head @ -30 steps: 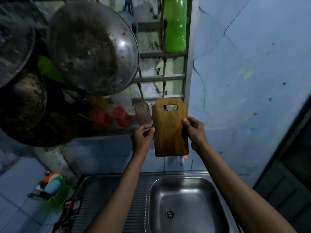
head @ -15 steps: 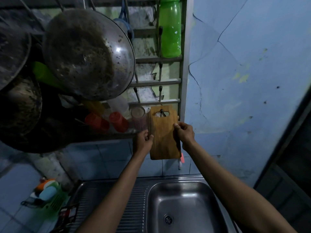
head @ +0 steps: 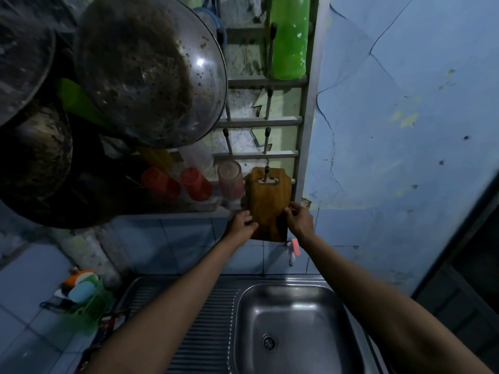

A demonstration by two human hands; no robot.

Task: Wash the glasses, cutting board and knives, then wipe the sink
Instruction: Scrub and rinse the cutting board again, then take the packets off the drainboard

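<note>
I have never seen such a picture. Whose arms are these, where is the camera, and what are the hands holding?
There is no machine here. A person wears a wide-angle camera on the head, looking forward and down, so both arms reach into the picture. The left hand and the right hand grip the two side edges of a wooden cutting board. A peg of the wall rack passes through the board's handle slot. Left of the board stand a pink glass and red cups; a large pan hangs above. Below lies a steel sink.
</note>
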